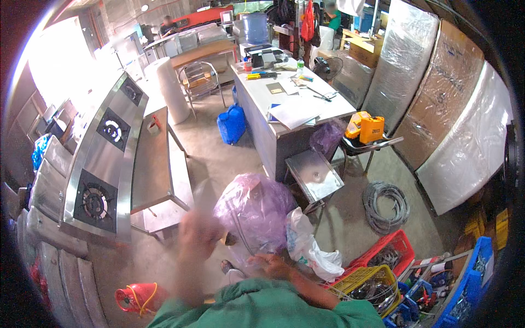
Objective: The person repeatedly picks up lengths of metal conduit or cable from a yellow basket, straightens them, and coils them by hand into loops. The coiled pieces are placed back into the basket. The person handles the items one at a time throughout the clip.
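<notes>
A large translucent pink-purple plastic bag [254, 210] stands bulging on the floor right in front of me. My left hand [201, 232] is raised at the bag's left side, smeared by motion, so its fingers and anything in them cannot be made out. Low at the bag's near side is my right hand [272, 266], its fingers curled together; what they hold is too small to tell. A crumpled white plastic bag [313, 249] leans against the pink one, just beyond my right hand.
Left stand a steel gas stove [90, 158] and low bench [150, 169]. Ahead is a cluttered white table [295, 112], with a blue jerrycan [231, 124] beside it. At right lie a hose coil [385, 208], red crate [402, 249] and yellow basket [350, 281]. A red cylinder [139, 298] is lower left.
</notes>
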`<state>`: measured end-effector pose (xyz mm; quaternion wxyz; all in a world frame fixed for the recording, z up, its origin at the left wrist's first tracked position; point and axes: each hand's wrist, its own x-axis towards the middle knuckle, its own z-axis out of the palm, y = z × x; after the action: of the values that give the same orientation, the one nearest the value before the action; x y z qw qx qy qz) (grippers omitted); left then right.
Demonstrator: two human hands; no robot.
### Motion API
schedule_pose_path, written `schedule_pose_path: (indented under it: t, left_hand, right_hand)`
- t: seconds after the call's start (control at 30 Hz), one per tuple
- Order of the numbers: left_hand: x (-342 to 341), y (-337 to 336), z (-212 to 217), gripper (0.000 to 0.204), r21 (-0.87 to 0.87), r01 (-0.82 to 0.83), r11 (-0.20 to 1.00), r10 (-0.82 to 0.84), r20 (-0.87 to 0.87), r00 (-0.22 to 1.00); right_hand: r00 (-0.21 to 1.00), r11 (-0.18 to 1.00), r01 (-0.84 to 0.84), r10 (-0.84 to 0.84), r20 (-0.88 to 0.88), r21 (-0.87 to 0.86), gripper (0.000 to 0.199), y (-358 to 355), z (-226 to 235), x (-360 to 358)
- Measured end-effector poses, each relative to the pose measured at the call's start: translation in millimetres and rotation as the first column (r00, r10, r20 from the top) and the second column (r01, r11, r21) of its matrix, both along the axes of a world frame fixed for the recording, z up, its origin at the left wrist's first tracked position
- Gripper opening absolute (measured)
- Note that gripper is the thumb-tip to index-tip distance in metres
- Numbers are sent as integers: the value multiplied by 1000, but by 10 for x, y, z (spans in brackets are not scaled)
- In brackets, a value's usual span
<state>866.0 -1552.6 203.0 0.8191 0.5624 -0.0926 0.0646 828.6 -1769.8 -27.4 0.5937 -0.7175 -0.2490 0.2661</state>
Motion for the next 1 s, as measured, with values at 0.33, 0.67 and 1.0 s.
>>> schedule_pose_path:
  t: [0.33, 0.67, 1.0]
  left_hand:
    - [61, -139, -964, 21, 928, 117, 355, -368, 24, 930]
    - [-370, -182, -1024, 24, 913, 363, 187, -473, -240, 848]
    - [-681, -241, -695, 38, 921, 389, 18, -425, -346, 837]
  right_hand:
    - [962, 923, 202, -125, 242, -326, 24, 112, 964, -190]
    - [864, 912, 271, -91, 495, -307, 19, -322, 1450, -185]
    - [748, 923, 88, 187, 636, -374, 20, -613, 1766, -145]
